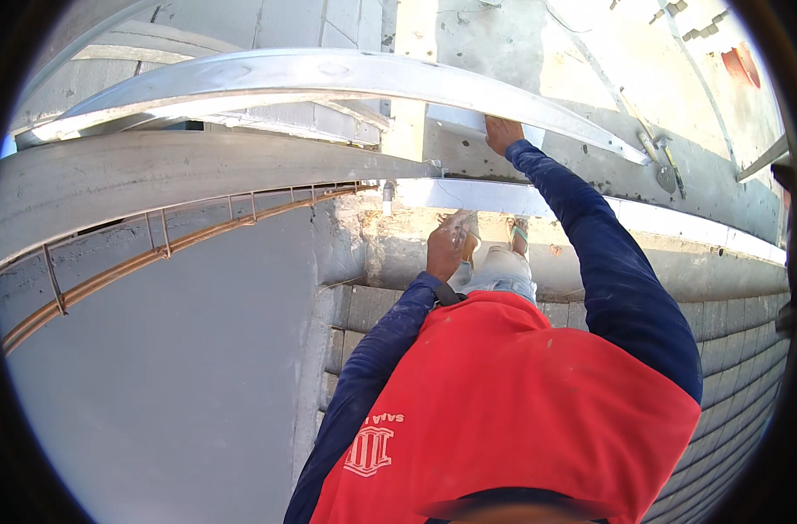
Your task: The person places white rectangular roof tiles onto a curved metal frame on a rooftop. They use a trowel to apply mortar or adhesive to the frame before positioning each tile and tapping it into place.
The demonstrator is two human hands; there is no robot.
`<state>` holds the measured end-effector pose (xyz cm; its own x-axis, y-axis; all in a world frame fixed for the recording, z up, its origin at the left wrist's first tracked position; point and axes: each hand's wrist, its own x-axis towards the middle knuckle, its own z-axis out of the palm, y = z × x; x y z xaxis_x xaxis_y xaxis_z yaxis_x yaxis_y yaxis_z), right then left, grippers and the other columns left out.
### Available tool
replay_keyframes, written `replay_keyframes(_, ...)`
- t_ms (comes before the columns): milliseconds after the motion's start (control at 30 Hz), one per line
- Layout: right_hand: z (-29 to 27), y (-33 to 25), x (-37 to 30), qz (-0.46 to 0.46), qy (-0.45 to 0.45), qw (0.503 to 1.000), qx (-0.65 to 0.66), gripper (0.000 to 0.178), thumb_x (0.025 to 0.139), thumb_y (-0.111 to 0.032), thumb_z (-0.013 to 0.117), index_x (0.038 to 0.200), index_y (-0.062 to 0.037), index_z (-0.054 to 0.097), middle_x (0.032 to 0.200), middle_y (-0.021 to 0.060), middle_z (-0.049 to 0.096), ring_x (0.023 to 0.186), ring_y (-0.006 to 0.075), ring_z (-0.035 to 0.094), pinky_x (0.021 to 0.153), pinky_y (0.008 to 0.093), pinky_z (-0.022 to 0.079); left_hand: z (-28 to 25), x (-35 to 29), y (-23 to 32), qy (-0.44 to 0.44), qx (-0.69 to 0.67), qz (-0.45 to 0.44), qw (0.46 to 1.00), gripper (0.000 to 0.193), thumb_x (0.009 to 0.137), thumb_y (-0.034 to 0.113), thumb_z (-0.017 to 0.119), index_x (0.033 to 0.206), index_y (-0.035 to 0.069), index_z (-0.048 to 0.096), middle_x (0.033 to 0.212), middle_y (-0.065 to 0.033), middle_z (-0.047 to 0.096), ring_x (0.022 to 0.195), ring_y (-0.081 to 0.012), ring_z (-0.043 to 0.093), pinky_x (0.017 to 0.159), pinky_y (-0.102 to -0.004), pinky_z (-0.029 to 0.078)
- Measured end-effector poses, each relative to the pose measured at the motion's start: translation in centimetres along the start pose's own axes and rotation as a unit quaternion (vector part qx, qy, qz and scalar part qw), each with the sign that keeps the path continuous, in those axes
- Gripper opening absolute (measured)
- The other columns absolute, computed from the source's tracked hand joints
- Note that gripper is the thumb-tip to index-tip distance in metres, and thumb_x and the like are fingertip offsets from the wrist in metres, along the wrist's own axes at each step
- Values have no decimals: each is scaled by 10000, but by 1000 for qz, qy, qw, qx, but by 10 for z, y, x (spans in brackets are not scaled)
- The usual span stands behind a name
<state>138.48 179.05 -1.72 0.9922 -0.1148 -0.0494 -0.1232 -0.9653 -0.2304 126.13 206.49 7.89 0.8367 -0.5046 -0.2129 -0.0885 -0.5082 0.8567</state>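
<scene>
A long silvery metal beam (328, 74) spans the upper part of the head view, its right end tapering away. My right hand (504, 135), arm stretched far out, is closed at the beam's near edge; the fingertips are hidden there. Beside that hand a pale, flat piece (458, 117) shows below the beam. Close to my body, in front of my knees, is my left hand (448, 248), its fingers curled. Whether anything is in them I cannot make out. A bright metal strip (520, 198) crosses just beyond my feet.
A thick grey beam (206, 164) and a rusty rebar cage (162, 246) lie to the left above a smooth grey surface (171, 375). A trowel (665, 177) and another handled tool (673, 162) rest at right. A short pipe (388, 197) sticks up; roof tiles (730, 358) slope behind.
</scene>
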Motion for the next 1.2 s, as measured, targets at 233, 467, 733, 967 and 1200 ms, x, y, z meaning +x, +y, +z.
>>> replay_keyframes(233,-12,-69,-69,58,-167,958,224,287,880,-257,594,906,13,688,939,266,688,919,467,655,852,554,517,24,27,4,-24,50,62,996,371,991,235,589,1248,-32,618,1242,-256,646,1128,-415,628,956,-445,506)
replay_keyframes(467,-19,-64,-79,38,-113,957,264,262,844,-219,618,828,29,700,840,283,696,830,454,688,804,532,547,38,45,-17,-43,140,83,986,428,1011,273,560,1287,-54,573,1265,-277,609,1180,-445,561,1016,-494,444)
replay_keyframes(733,-18,-63,-56,65,-191,957,208,260,811,-202,645,902,32,715,946,283,712,925,446,693,860,508,556,56,50,-22,-8,116,115,986,472,1012,263,554,1358,-57,523,1343,-292,556,1274,-471,479,1088,-513,388)
replay_keyframes(967,-7,-65,-31,-5,-104,971,215,315,864,-229,620,1055,2,716,1029,266,709,985,436,682,911,514,527,27,48,-18,73,-30,14,997,413,973,122,526,1350,-48,527,1306,-241,619,1185,-383,606,1003,-432,481)
replay_keyframes(1200,-57,-92,-15,-115,-31,952,283,357,896,-236,599,1136,18,673,1178,268,663,1117,415,631,999,515,474,-48,88,-90,287,-320,-172,886,350,994,171,559,1298,11,491,1246,-111,564,1092,-216,582,879,-381,533)
